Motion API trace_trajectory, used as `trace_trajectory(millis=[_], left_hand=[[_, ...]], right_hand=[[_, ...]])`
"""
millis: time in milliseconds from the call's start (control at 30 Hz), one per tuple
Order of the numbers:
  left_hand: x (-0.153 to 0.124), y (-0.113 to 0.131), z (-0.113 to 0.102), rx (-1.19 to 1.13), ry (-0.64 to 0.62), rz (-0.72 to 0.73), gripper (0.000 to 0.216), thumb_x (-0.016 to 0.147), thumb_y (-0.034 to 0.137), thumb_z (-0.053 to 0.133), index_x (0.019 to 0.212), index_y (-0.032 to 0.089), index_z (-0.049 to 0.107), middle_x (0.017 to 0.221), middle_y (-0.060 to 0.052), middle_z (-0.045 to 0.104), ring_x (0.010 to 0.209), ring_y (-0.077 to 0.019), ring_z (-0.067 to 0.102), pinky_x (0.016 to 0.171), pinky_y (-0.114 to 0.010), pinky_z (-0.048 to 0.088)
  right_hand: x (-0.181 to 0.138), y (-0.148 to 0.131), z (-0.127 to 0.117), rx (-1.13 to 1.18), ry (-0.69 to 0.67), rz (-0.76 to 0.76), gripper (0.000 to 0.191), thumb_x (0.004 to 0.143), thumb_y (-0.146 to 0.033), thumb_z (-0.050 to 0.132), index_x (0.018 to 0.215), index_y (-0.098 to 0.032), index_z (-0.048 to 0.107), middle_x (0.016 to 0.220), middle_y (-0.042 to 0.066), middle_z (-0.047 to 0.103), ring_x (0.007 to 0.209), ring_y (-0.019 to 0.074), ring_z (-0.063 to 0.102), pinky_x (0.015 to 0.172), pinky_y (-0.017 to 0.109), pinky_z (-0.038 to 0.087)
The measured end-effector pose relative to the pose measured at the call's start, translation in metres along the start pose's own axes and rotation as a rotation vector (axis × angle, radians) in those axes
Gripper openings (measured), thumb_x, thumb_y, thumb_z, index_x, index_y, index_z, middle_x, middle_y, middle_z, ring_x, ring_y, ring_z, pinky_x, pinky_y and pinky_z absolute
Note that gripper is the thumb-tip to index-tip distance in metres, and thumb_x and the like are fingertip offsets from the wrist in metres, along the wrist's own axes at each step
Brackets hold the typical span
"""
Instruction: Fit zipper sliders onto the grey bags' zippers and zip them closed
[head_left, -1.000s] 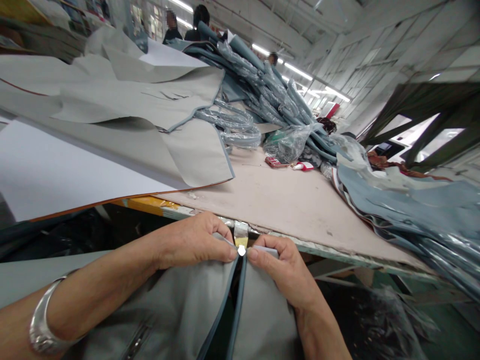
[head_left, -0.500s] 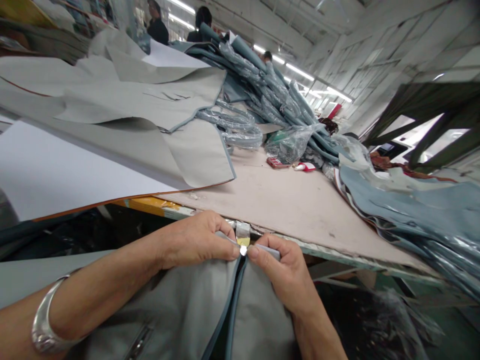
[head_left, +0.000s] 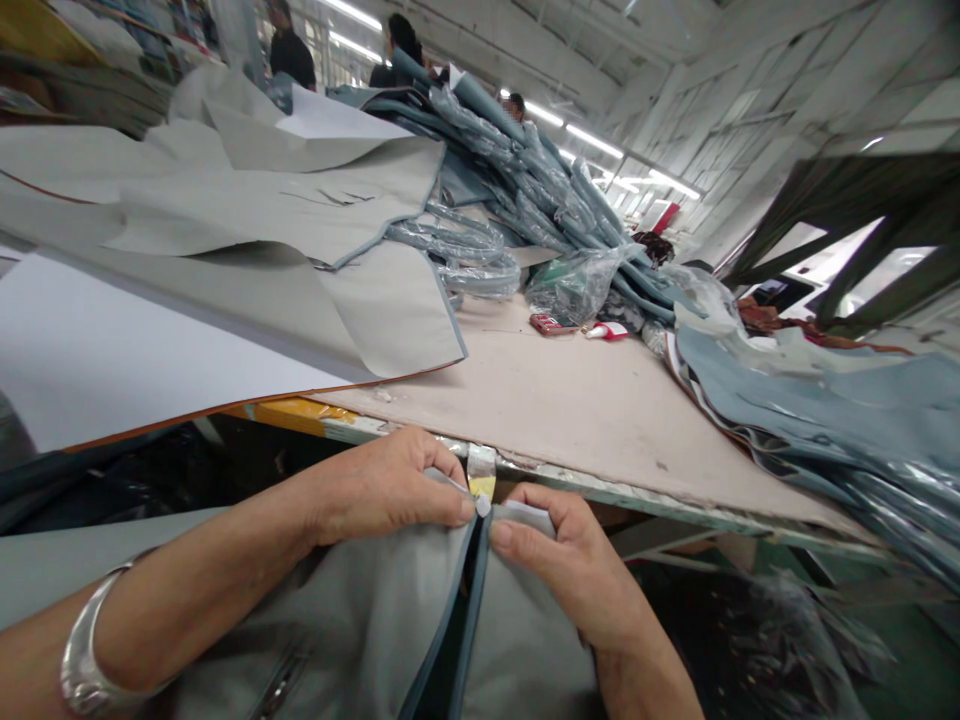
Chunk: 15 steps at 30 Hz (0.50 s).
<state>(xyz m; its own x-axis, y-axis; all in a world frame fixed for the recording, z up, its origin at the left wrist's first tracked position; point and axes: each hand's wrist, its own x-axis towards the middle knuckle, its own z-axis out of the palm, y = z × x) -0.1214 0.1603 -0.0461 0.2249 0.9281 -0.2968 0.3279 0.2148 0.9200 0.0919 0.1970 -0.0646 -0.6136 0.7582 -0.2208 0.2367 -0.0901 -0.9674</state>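
A grey sheet of leather-like material (head_left: 375,600) with blue-grey edges hangs below the table's front edge, split by a dark slit down its middle. My left hand (head_left: 390,485) pinches the material on the left of the slit, close to its top. On the other side my right hand (head_left: 566,545) grips the right edge between thumb and fingers. Between the two thumbs, at the top of the slit, is a small whitish round tip (head_left: 482,505). Just above it a strip of clear and yellow tape (head_left: 481,470) is stuck at the table edge.
Large grey panels (head_left: 300,210) lie on the table (head_left: 570,400) at left. Plastic-wrapped blue-grey bundles (head_left: 525,170) are heaped behind. A red phone-like object (head_left: 553,324) and a red-and-white small bottle (head_left: 606,331) lie midway. More blue-grey pieces (head_left: 825,400) drape over the right side.
My right thumb has shifted slightly down and away from the whitish tip, along the right edge. My left hand keeps its pinch. The view has tilted a little.
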Motion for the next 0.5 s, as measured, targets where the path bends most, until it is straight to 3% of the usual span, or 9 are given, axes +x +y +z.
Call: trace_trajectory(millis=[500], left_hand=[[0.003,-0.006,-0.001,-0.008,-0.015,0.010,0.029,0.064,0.042,0.067,0.073,0.014,0.070,0.054,0.005,0.044,0.054,-0.0092,0.032,0.050,-0.024,0.021]], right_hand=[[0.007,-0.011,0.006,0.005,0.081,0.015,0.025,0.064,-0.034,0.075,0.067,-0.013,0.061,0.057,-0.002,0.048,0.051,0.0084,0.036,0.047,0.019,0.029]])
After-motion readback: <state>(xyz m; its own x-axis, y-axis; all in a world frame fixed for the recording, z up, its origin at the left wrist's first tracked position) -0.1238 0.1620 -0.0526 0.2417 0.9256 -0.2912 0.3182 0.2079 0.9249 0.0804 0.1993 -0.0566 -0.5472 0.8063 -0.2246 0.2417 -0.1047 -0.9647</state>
